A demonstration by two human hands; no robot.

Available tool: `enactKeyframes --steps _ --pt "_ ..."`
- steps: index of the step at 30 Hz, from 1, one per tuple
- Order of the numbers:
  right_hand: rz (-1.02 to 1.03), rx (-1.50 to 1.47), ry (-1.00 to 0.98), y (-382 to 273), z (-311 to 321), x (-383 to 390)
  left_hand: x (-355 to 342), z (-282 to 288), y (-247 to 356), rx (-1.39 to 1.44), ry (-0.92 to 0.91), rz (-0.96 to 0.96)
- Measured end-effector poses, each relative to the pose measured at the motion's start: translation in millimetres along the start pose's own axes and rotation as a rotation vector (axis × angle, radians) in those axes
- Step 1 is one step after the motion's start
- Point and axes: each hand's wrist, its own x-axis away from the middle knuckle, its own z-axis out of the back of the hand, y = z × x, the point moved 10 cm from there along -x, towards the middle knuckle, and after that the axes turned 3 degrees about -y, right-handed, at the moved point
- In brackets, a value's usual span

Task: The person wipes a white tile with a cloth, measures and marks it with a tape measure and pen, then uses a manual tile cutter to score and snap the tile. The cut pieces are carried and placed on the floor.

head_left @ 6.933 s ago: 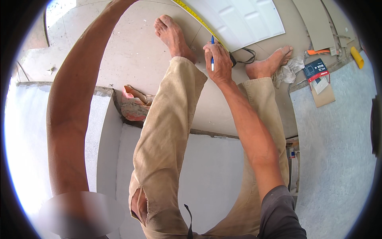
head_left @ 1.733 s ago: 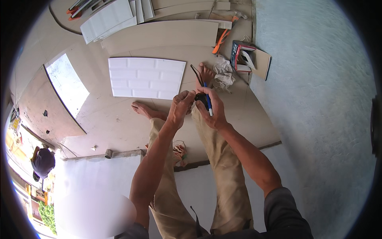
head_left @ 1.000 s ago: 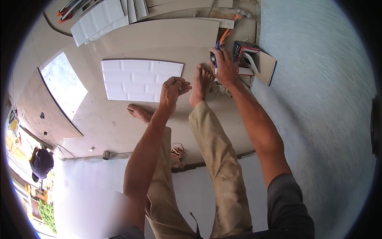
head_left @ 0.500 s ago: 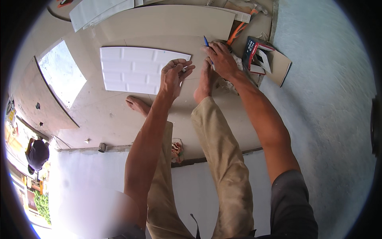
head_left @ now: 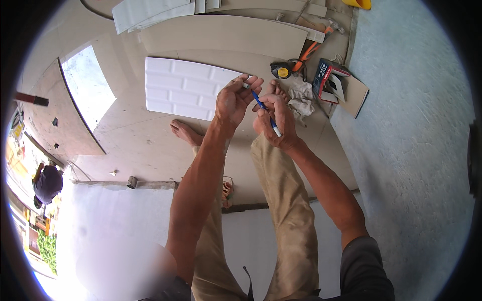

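Observation:
My right hand [head_left: 279, 119] is closed around a blue pen [head_left: 260, 104] with a white end. The pen's far tip points up at my left hand [head_left: 234, 100], close to its fingers. Between the thumb and fingertips of that hand is a small pale cylinder [head_left: 246, 86], which looks like a pen cap. Whether pen and cylinder touch is hard to tell. Past my left hand lies a white tile [head_left: 186, 88] with a raised brick pattern, flat on the floor. My bare feet show below the tile and behind my right hand.
A yellow and black tape measure [head_left: 282, 70] lies beyond my right hand, near an orange-handled hammer [head_left: 314, 47]. Right of them are a crumpled white cloth [head_left: 301, 98] and an opened carton [head_left: 354, 95]. Large beige tiles [head_left: 226, 34] lie at the back. Another person [head_left: 48, 184] is far left.
My right hand has come back from the tape measure's spot toward my left hand, bringing the pen. The tape measure and cloth now show more fully. The whole view has shifted slightly.

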Motion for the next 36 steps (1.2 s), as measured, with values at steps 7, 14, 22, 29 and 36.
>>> enactKeyframes --steps 7,14,22,29,36 --pt "-0.009 0.064 0.041 -5 0 -6 9 -9 1 -0.072 -0.076 0.033" --pt "0.006 0.192 -0.072 -7 -13 -5 15 5 -18 0.002 0.032 0.035" --pt "-0.233 0.006 0.024 -28 17 14 28 -10 7 -0.078 0.117 -0.089" --pt "-0.317 0.328 -0.056 -22 26 7 42 -53 9 -0.208 0.099 -0.166" --pt "-0.262 0.244 -0.049 19 26 -8 42 -55 17 -0.433 0.085 -0.166"
